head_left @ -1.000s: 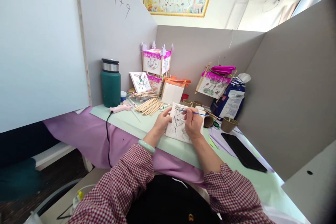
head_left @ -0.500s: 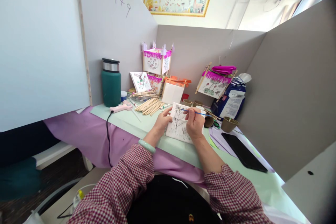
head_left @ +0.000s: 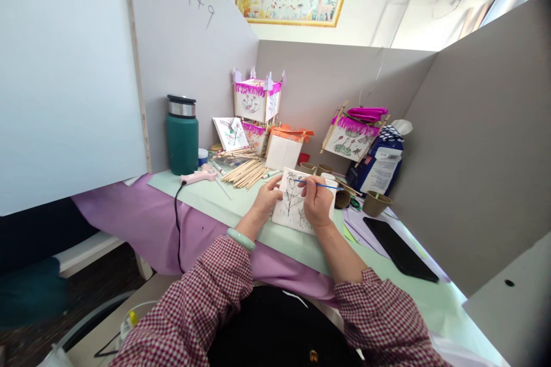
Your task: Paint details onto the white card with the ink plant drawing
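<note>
A white square panel (head_left: 294,206) with a dark branching plant drawn on it rests tilted on the table in front of me. My left hand (head_left: 267,199) grips its left edge, thumb on the front face. In my right hand (head_left: 317,202) is a thin blue paintbrush (head_left: 322,184), pinched between the fingers. Its tip points left at the upper part of the drawing; whether it touches the surface I cannot tell. The right hand covers part of the panel's right side.
Behind the panel lie a pile of wooden sticks (head_left: 245,173) and a blank white panel (head_left: 283,152). A pink glue gun (head_left: 198,176) and green bottle (head_left: 182,140) stand left. Decorated lanterns (head_left: 257,100), a brown cup (head_left: 377,204) and a black phone (head_left: 400,249) surround the work.
My right hand has shifted slightly left with the paintbrush, whose tip has moved a little left over the drawing. My left hand and the panel have stayed put.
</note>
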`<action>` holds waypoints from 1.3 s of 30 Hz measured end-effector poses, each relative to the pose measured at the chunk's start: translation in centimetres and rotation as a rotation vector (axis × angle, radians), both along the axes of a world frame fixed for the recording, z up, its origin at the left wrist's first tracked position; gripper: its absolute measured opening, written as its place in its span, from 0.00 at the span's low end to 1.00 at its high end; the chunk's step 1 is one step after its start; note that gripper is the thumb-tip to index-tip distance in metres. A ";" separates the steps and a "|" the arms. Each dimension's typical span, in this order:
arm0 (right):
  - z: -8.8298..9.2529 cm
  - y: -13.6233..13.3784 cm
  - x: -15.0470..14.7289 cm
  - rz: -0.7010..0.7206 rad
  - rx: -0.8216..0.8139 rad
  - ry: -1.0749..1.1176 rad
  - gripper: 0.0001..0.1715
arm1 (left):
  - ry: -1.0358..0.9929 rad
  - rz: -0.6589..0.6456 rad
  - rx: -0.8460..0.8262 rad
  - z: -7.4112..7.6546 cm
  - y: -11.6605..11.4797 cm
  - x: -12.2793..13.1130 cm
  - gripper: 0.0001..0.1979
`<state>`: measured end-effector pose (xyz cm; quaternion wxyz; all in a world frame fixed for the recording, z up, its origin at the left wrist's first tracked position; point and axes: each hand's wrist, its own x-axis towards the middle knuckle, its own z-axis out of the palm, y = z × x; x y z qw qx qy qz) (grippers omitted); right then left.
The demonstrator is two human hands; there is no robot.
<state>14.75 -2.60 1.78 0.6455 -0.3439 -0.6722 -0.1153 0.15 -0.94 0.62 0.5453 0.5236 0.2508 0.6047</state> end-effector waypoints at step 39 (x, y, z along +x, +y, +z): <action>0.2 -0.3 0.1 -0.019 0.014 0.023 0.16 | -0.004 -0.002 -0.001 0.0 0.0 0.0 0.39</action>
